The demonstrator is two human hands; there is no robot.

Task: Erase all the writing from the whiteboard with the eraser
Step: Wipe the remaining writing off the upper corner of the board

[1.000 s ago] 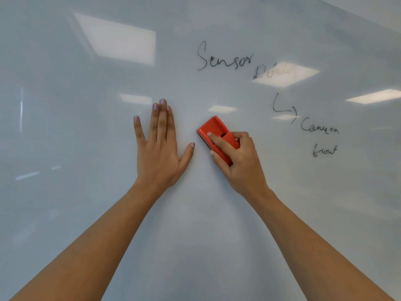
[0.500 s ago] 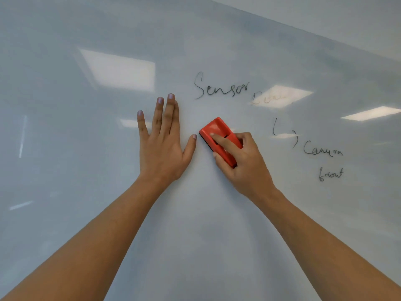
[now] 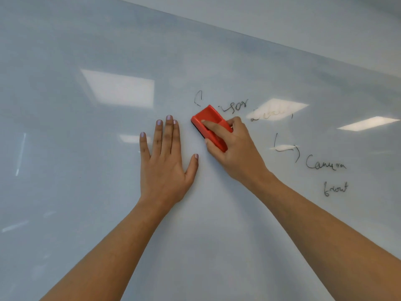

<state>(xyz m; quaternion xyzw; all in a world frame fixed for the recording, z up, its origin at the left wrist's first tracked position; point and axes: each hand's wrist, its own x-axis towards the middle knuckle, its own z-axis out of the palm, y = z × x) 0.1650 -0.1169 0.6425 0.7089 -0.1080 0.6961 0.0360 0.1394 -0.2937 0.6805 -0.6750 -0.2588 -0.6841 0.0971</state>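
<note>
Our hands: left hand (image 3: pixel 165 161) flat, fingers straight, on whiteboard (image 3: pixel 86 192); right hand (image 3: pixel 235 153) grips red eraser (image 3: pixel 211 123) by sides, over top writing (image 3: pixel 237 105). We judge eraser light, rigid-backed; press flat.

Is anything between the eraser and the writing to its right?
Nothing visible. The eraser, gripped by the right hand, sits on the top word; only bare whiteboard lies between it and the arrow, Camera and front. The left hand rests flat on the opposite side.
</note>
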